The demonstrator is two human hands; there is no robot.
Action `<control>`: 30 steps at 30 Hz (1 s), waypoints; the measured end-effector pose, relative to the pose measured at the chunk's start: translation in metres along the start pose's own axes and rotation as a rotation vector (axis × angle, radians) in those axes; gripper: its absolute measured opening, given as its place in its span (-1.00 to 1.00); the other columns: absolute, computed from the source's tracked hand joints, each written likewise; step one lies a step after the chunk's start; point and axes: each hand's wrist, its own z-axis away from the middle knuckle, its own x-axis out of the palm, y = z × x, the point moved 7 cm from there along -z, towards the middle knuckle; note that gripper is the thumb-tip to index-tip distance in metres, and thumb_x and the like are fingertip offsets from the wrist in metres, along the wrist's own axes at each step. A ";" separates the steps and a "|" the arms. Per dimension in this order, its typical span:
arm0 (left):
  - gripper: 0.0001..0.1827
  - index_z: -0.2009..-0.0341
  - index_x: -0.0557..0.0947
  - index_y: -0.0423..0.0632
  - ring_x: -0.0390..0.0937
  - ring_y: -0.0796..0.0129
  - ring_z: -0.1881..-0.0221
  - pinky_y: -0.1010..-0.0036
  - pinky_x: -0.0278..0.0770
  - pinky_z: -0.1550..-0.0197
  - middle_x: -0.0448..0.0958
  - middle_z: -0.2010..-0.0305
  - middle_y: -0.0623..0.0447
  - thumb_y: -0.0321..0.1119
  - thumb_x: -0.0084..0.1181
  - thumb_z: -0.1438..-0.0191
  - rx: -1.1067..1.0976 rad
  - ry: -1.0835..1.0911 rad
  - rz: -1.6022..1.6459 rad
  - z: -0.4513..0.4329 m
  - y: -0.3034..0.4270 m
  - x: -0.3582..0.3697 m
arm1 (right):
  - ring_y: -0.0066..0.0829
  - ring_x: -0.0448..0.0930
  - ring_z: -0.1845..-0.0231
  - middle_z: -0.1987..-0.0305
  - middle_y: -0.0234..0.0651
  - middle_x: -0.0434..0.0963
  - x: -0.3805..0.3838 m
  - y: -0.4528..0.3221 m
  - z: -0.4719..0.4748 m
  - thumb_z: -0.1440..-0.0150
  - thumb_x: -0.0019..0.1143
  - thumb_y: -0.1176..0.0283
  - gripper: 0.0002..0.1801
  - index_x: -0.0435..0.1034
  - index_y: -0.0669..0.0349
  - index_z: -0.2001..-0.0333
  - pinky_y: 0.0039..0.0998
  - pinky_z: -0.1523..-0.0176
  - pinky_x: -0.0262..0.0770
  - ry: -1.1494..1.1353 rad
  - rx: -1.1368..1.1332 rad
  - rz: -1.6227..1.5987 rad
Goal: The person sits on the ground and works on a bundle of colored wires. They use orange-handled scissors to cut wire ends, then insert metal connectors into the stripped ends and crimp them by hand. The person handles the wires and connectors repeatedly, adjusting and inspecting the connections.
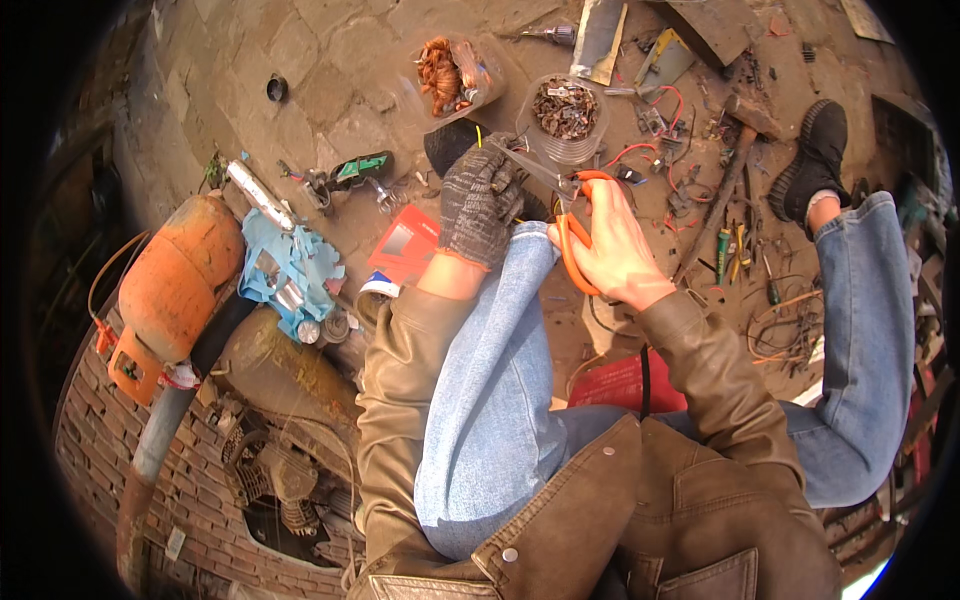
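Note:
My left hand [480,206], in a dark grey knit glove, is closed around a thin yellow wire [479,136]. One end of the wire pokes out above the glove; the rest is mostly hidden by the fingers. Bare, my right hand [619,244] grips orange-handled scissors [571,266]. Their metal blades [541,171] point up and left, reaching the gloved fingers. Whether the blades touch the wire cannot be seen. Both hands are above my jeans-clad left knee. Beyond them stand a clear plastic tub of copper wire [439,79] and a round plastic tub of small metal scraps [566,112].
On the right lie a hammer [739,150], screwdrivers [771,281], pliers [739,251] and red wire scraps [679,105]. An orange gas cylinder [180,277] and a metal pipe [154,439] are at left, near a torn blue wrapping [289,266]. A red box [619,379] sits between my legs.

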 end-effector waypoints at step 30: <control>-0.91 0.28 0.56 -0.05 0.29 0.52 0.67 0.61 0.20 0.63 0.40 0.60 0.16 -0.34 0.15 -0.17 0.075 0.087 -0.147 0.007 0.004 0.023 | -0.49 0.31 0.51 0.48 -0.42 0.25 0.044 0.026 0.005 -0.31 0.00 0.05 -0.57 0.21 0.23 0.23 -0.36 0.39 0.35 -0.418 0.468 -1.371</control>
